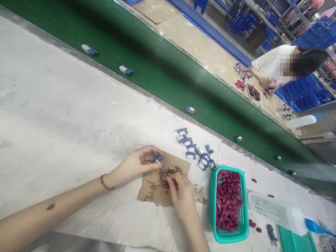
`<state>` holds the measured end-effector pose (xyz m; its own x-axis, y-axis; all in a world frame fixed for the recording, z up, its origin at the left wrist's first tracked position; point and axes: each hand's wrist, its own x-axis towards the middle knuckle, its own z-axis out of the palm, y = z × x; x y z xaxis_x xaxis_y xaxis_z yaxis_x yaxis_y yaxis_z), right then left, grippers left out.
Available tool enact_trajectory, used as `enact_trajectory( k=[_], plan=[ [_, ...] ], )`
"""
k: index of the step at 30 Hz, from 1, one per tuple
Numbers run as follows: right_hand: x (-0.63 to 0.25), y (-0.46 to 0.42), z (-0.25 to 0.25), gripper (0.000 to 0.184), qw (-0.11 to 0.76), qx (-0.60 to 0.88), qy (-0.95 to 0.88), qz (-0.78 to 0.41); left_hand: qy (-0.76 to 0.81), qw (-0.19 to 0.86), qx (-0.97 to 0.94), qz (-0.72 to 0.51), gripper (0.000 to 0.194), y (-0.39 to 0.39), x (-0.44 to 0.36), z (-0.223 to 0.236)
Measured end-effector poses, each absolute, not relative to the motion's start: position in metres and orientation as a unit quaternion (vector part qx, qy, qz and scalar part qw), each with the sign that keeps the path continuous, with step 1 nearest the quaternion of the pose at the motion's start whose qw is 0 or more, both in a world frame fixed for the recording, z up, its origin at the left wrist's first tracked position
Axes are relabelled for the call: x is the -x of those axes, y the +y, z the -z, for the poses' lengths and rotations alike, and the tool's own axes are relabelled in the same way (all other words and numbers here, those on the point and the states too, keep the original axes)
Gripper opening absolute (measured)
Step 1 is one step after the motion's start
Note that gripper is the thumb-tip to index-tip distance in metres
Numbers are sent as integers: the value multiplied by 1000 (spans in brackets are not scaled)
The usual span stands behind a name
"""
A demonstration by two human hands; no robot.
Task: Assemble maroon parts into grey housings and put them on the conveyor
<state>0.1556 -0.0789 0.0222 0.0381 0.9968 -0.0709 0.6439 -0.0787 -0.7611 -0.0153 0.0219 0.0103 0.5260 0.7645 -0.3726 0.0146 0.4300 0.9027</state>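
My left hand (143, 161) pinches a small dark grey-and-white plastic part (158, 158) between thumb and fingers, just above a piece of brown cardboard (152, 194). My right hand (181, 192) is closed, its fingertips pressed together beside a small round dish (164, 176) on the cardboard. Whatever those fingertips hold is too small and hidden to name. Shiny bits surround the dish. One dark red piece (178, 168) lies behind my right fingers, and another red bit shows below the fingertips. Wet brown stains mark the cardboard.
Several grey-and-white parts (191, 147) lie beyond the cardboard. To the right stands a teal basket (212, 206) of dark red pieces, then a white bottle (278, 211) with a blue tip. A green conveyor belt (157, 89) carries spaced parts. Across it, a person (275, 66) works.
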Motion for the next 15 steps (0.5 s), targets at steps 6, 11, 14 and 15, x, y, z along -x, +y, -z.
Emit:
enact_trajectory(
  k=[6, 11, 14, 15],
  plan=[
    [-162, -83, -18, 20, 367, 690, -455, -427, 389, 751, -474, -244, 28, 19, 17, -10],
    [-165, -84, -14, 26, 430, 674, -378, -467, 391, 748, -481, -238, 28, 18, 17, -10],
    [-164, -84, -13, 27, 427, 683, -379, -456, 399, 739, -490, -233, 30, 17, 18, -8],
    [-163, -84, -13, 27, 422, 686, -384, -452, 404, 736, -494, -226, 32, 17, 18, -8]
  ],
)
